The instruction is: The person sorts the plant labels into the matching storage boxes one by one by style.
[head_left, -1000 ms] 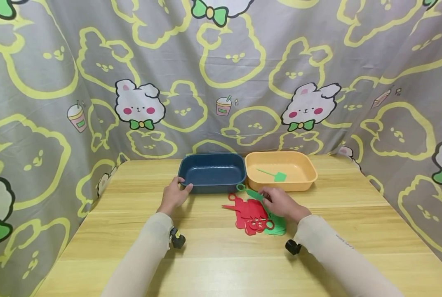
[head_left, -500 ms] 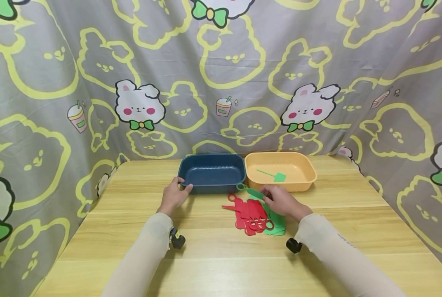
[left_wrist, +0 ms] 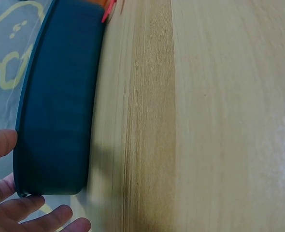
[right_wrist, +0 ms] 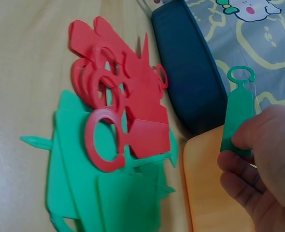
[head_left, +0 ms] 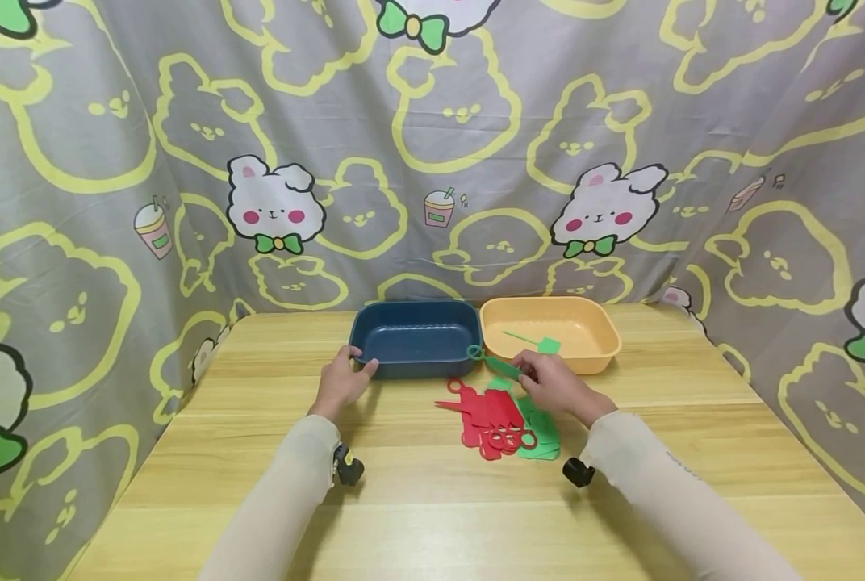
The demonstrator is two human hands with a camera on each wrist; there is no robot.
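Right hand (head_left: 554, 382) pinches a flat, green, plastic-looking tag with a hooked ring (right_wrist: 238, 116)

The tag is near the centre of the head view, its ring up and to the left, in front of where the two tubs meet. The thumb presses its lower end against curled fingers, gripping it; in the right wrist view it is at right, apart from the heap.

Left of centre, the left hand (head_left: 341, 381) touches the near left corner of a dark blue, rounded rectangular tub (head_left: 414, 371). Its fingers are spread and fairly straight, the thumb against the rim.

Beside that tub, right of centre, stands a pale orange, rounded rectangular tub (head_left: 585, 365), holding a small green flat piece with a thin stem (head_left: 549, 345).

Below the tubs, overlapping red flat ringed pieces (right_wrist: 145, 137) lie partly over a stack of flat green pieces (right_wrist: 128, 200) on a yellowish wood-grain table (head_left: 403, 508). A grey curtain with yellow outlines and white rabbits (head_left: 465, 258) fills the upper frame.
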